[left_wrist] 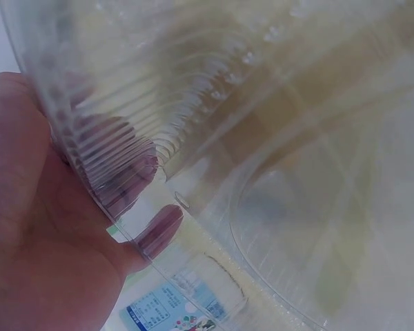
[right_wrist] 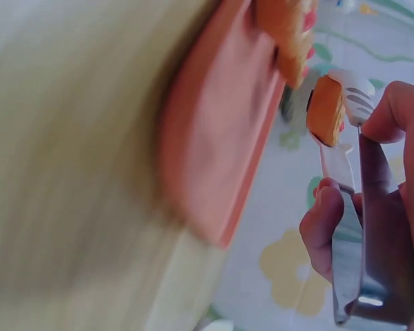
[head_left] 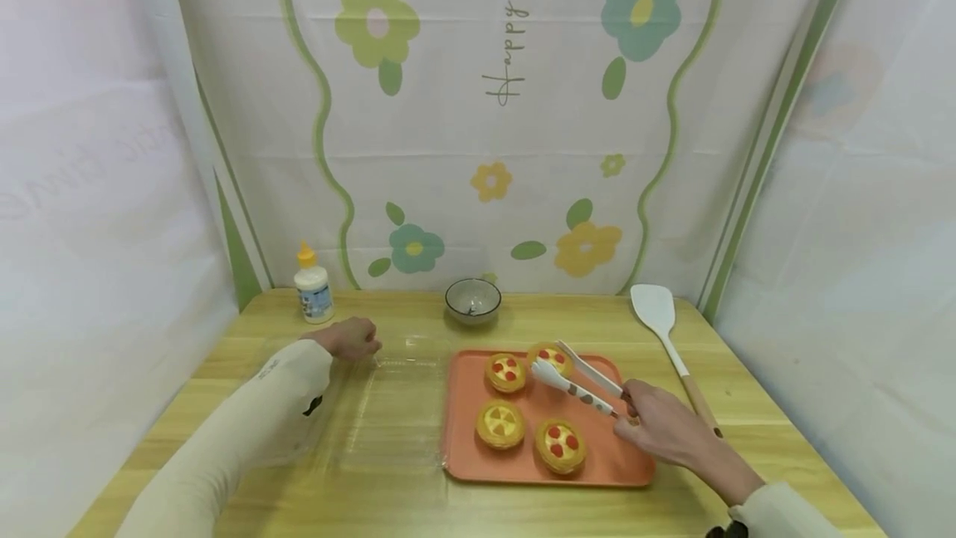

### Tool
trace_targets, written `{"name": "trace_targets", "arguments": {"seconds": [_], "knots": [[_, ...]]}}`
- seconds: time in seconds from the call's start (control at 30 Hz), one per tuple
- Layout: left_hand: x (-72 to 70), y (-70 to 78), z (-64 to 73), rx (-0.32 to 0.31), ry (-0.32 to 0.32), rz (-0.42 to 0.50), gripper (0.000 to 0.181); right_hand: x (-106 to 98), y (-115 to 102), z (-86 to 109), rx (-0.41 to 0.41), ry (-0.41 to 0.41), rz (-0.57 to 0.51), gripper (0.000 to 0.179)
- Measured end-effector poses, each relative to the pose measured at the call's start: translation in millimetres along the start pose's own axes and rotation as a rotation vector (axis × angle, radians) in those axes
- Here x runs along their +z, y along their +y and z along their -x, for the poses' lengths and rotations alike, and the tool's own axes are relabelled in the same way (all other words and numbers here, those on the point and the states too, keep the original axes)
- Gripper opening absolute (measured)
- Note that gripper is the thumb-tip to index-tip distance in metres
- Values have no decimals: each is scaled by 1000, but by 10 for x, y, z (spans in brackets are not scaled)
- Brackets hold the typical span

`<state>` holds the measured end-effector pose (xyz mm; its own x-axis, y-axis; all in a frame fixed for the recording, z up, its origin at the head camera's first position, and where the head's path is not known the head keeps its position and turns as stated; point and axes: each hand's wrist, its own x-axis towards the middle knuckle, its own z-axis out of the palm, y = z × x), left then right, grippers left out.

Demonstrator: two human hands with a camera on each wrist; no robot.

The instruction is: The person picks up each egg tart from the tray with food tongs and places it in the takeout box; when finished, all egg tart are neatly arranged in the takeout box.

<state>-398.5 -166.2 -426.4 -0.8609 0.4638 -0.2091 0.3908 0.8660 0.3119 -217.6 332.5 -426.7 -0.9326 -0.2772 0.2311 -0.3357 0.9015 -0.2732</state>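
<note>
One tart (right_wrist: 326,112) between right grip's (head_left: 663,424) tongs (right_wrist: 385,234)

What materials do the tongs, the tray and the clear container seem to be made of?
Tongs: handles probably steel, glossy with reflections; tips perhaps plastic, opaque white.
Tray: perhaps plastic, evenly orange-pink, rather matte; coated metal possible.
Clear container: likely thin plastic, glossy, see-through, ribbed.

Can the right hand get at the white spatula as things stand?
Probably not: the right hand holds the tongs, with a tart between their tips. Otherwise the way looks free; the spatula lies close by.
</note>
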Motion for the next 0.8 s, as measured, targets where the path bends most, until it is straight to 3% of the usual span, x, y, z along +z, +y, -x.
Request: {"name": "trace_targets", "arguments": {"seconds": [0.27,0.57,0.7,0.8], "knots": [[12,-20,16,-12,-6,22,24,11,-522,-313,-90,-87,-92,15],[8,-29,65,7,2,-5,23,217,-1273,-642,-302,-207,-59,25],[18,-7,55,-2,14,-8,22,328,-1465,-741,-406,-235,-6,20],[16,-19,6,-20,16,-21,21,378,-1562,-780,-440,-230,45,19]]}}
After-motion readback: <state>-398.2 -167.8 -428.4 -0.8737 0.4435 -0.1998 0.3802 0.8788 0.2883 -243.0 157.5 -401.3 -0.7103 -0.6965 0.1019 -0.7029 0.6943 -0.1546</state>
